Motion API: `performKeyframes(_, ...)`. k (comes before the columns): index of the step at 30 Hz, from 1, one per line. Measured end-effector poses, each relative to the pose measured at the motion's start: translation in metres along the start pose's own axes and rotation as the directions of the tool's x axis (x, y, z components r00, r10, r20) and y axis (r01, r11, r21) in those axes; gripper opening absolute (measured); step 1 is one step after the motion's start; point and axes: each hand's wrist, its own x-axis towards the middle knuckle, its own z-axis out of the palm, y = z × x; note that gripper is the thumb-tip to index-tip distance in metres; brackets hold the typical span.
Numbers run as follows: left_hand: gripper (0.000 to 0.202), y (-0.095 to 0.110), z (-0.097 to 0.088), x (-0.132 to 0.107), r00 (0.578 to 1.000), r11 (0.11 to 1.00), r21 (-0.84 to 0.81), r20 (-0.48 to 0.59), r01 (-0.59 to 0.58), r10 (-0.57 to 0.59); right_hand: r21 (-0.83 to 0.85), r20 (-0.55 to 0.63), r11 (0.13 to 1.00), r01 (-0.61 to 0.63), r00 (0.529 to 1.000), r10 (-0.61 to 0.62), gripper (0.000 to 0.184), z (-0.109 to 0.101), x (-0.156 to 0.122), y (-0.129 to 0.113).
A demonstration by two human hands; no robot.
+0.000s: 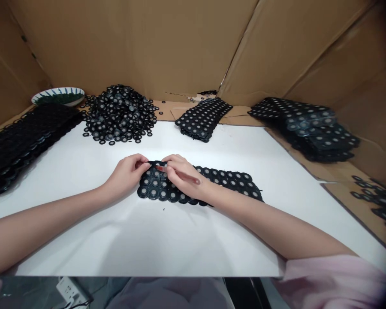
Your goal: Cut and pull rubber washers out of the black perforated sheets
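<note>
A black sheet of joined round pieces with pale centres (154, 183) lies flat on the white table in front of me. My left hand (128, 171) pinches the sheet's far left corner between thumb and fingers. Over the sheet's left part, my right hand (183, 174) is closed around a thin tool with a reddish, partly clear handle (186, 176). The tool's tip points left toward the top row of round pieces, close to my left fingertips. What the tip touches is too small to make out.
Loose black rings (120, 113) are heaped at the back left. Beside them stand a patterned dish (75, 103) and a stack of black sheets (25, 141). More sheets (204, 118) lie at the back, with a larger stack (309, 124) at right. Cardboard walls (148, 47) enclose the table.
</note>
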Motion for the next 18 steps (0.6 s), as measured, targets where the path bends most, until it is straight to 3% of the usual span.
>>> performKeyframes(3, 0.020, -0.001, 0.000, 0.001, 0.999, 0.999, 0.045, -0.028, 0.016, -0.014, -0.158, -0.014, 0.987, 0.028, 0.999, -0.030, 0.024, 0.007, 0.007, 0.001)
performKeyframes(5, 0.021, -0.002, -0.002, 0.002, 0.999, 0.999, 0.044, -0.028, 0.020, -0.019, -0.167, -0.043, 0.986, 0.009, 0.999, -0.017, 0.024, 0.008, 0.011, 0.001)
performKeyframes(9, 0.019, -0.004, -0.006, 0.001, 0.999, 0.999, -0.019, -0.023, -0.044, 0.044, 0.120, 0.007, 0.986, -0.119, 0.993, 0.119, 0.027, -0.003, 0.012, 0.000)
performKeyframes(11, 0.019, -0.003, -0.008, 0.001, 0.996, 0.991, -0.120, 0.065, -0.060, 0.068, 0.218, 0.052, 0.961, -0.169, 0.986, 0.161, 0.028, -0.010, 0.010, 0.001)
performKeyframes(15, 0.034, 0.001, -0.012, 0.001, 0.974, 0.953, -0.293, 0.227, 0.080, -0.013, 0.246, 0.055, 0.954, -0.169, 0.985, 0.161, 0.028, -0.016, 0.006, 0.004)
performKeyframes(18, 0.019, 0.004, -0.015, 0.001, 0.969, 0.932, -0.322, 0.228, 0.168, -0.096, 0.285, 0.031, 0.947, -0.148, 0.989, 0.145, 0.029, -0.014, 0.005, 0.006)
